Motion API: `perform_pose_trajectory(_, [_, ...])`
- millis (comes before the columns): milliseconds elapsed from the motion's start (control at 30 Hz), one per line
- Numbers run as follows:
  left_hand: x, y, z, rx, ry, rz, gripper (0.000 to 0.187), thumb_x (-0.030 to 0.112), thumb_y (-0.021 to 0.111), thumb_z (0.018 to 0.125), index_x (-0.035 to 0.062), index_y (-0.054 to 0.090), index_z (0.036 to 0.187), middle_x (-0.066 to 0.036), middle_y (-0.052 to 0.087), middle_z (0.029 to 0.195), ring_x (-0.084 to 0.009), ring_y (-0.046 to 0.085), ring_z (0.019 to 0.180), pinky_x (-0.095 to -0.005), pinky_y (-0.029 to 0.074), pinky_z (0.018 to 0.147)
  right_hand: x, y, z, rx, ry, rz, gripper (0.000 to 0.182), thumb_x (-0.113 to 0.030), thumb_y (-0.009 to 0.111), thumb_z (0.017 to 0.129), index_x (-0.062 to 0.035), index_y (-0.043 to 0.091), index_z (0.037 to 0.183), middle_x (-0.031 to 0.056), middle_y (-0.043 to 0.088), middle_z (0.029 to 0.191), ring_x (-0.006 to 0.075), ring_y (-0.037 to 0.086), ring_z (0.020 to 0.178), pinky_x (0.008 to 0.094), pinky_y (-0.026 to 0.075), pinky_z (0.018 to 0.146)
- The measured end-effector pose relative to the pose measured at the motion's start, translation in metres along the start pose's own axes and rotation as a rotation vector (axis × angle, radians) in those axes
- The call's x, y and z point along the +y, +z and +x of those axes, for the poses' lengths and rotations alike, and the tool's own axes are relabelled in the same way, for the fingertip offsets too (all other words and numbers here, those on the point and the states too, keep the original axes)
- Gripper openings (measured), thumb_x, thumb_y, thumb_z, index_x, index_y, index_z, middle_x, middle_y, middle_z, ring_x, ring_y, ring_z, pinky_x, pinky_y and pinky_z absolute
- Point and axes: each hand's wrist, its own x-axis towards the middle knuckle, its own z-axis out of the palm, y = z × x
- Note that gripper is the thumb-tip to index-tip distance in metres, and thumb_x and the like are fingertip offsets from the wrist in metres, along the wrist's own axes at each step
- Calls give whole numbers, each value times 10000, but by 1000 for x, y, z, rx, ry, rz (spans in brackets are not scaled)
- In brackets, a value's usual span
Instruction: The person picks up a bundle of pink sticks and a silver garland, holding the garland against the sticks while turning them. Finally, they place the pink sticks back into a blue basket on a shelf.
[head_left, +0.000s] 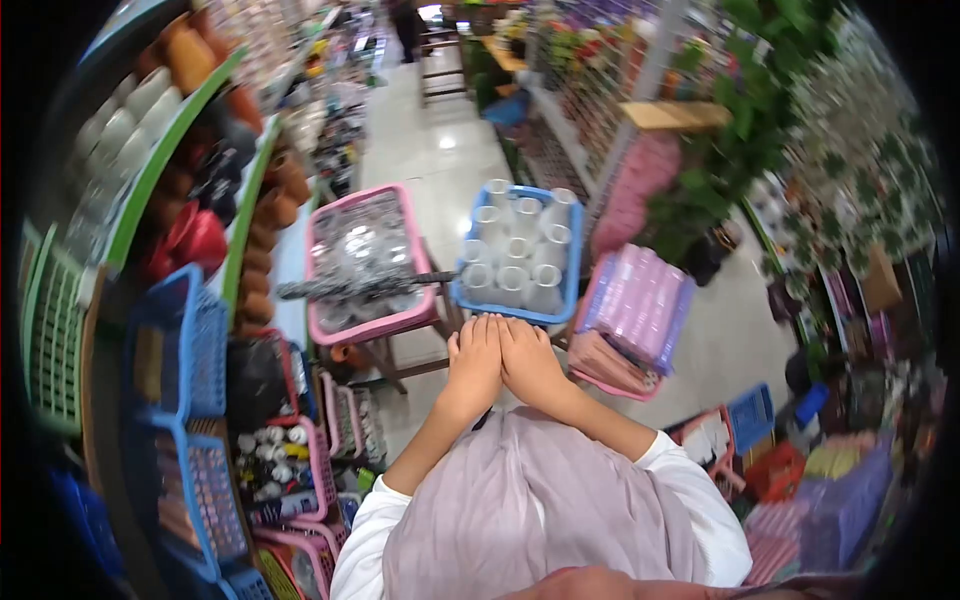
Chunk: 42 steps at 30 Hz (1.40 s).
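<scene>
My left hand (474, 362) and my right hand (530, 360) lie side by side in front of me, palms down, fingers stretched out and thumbs inward. Neither holds anything. Their fingertips reach right to the near rim of a blue plastic basket (515, 314). Several whitish, frosted cylinder cups (511, 277) stand upright inside it. To its left is a pink basket (411, 228) filled with clear, shiny wrapped items (362, 242). A dark grey, twisted rope-like strip (365, 286) lies across this basket and reaches toward the blue one.
On the right, a pink basket (618, 385) holds purple-wrapped packs (640, 305). Green-edged shelves (178, 150) with pots and vases line the left, above blue baskets (205, 350). Ahead, a tiled aisle (440, 140) leads to a wooden stool (440, 70). Leafy plants (750, 110) hang at right.
</scene>
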Motion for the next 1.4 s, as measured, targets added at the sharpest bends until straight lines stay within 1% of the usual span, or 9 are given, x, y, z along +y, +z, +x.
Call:
perform_pose_trajectory(133, [57,63,29,-82,218,-116,556,81,532,739,-67,418,1262,-189,481,1244,-332,427,1181,-502,350,937,66,-15,-57,0,220,-35,466,-154,528,794,41,477,1215,161,551,1162,297,503,1098,451,403,894])
perform_pose_trajectory(333, [125,104,51,-512,388,-232,481,84,520,751,-52,451,1208,-189,492,1225,-323,443,1166,-464,374,918,115,-29,-126,-57,582,-3,428,-144,511,804,27,503,1197,165,557,1144,307,517,1084,455,403,895])
perform_pose_trajectory(500, [138,150,61,-565,549,-200,488,113,519,766,-46,452,1223,-193,502,1220,-329,466,1146,-484,393,889,139,-7,-154,44,731,35,425,-155,508,815,26,505,1199,173,557,1144,313,515,1094,453,410,891])
perform_pose_trajectory(700, [149,199,101,-587,457,-278,444,150,547,776,5,498,1193,-166,535,1170,-340,494,1102,-481,407,834,197,31,-149,238,896,100,327,-164,537,825,12,528,1101,179,551,1068,349,542,1015,455,442,846])
perform_pose_trajectory(867, [141,306,141,-586,504,-501,355,143,550,802,-33,540,1111,-214,591,1020,-359,559,973,-466,441,798,263,51,-139,307,1096,99,323,-165,563,809,7,529,1080,178,536,1053,360,527,1019,450,438,842])
perform_pose_trajectory(1000, [152,370,171,-630,165,-844,376,197,570,858,-44,518,1142,-195,609,993,-241,617,870,-348,490,727,311,77,-141,414,1241,-66,380,-166,603,782,-5,501,1111,180,497,1101,361,495,1048,458,428,849])
perform_pose_trajectory(1067, [164,387,182,-785,-177,-1031,388,207,562,870,-48,503,1157,-139,611,960,-190,597,838,-305,483,708,326,86,-138,372,1389,-94,453,-197,627,765,-33,466,1155,161,471,1135,337,479,1076,474,423,849])
perform_pose_trajectory(1267, [179,437,177,-851,-292,-1136,389,155,529,871,-58,448,1186,-85,570,876,-152,548,756,-282,474,682,347,108,-139,264,1499,-129,458,-169,597,799,-53,420,1205,143,469,1135,328,463,1087,507,404,851])
perform_pose_trajectory(1400, [185,440,171,-684,-279,-1167,415,97,559,815,-122,459,1152,-155,574,935,-206,582,814,-308,490,715,352,115,-141,192,1512,-181,423,-154,577,813,-56,425,1196,139,469,1134,325,455,1091,492,405,850])
